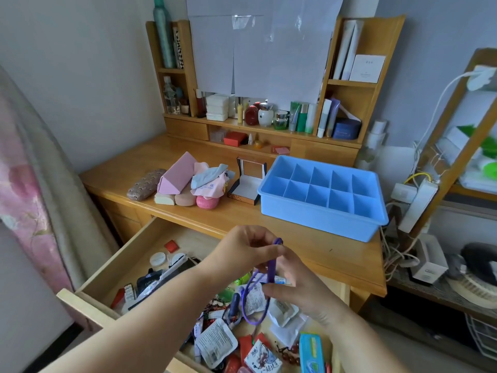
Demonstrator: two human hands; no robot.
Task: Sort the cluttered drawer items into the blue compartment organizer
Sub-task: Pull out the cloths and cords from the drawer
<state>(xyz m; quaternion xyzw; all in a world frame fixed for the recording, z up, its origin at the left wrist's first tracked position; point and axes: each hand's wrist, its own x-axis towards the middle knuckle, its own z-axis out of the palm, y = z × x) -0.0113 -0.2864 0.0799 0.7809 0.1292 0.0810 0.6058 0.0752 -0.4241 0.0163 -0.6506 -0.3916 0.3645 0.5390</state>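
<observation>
Above the open wooden drawer, both of my hands hold a purple cord. My left hand pinches its upper end, where the cord folds over near my fingertips. My right hand grips it lower down, and a loop of the cord hangs below toward the drawer. The drawer is full of sachets, pill strips, small packets and a blue box. The blue compartment organizer stands on the desk to the right, and the compartments I can see into are empty.
On the desk to the left of the organizer lie a pink triangular case, a patterned glasses case, folded cloths, sponges and an open small box. Shelves with bottles and jars rise behind. Cables and a power strip hang at the right.
</observation>
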